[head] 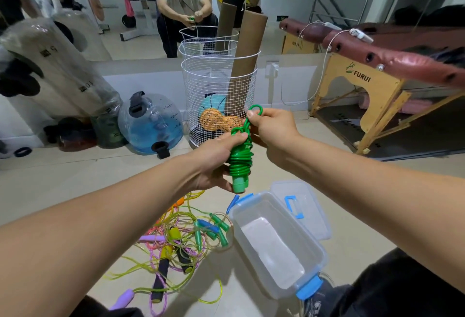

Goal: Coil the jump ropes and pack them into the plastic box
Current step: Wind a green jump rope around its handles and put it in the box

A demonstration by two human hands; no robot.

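A green jump rope (pixel 240 159) is wound tightly round its own green handles, held upright in mid-air. My left hand (pixel 216 163) grips the bundle from the left, thumb on top. My right hand (pixel 270 126) pinches a loose loop of the green cord at the bundle's upper end. Below, the clear plastic box (pixel 314 248) with blue latches lies open and empty on the floor, its lid (pixel 304 206) folded back. To its left a tangled pile of jump ropes (pixel 181 243) in yellow, pink, purple, green and blue sprawls on the tiles.
A white wire basket (pixel 214 85) with balls and cardboard tubes stands straight ahead against a wall mirror. A blue water-filled bag (pixel 151 122) and clear punching bags sit left. A wooden massage table (pixel 372 75) stands right. My dark-trousered knee (pixel 392 289) is at bottom right.
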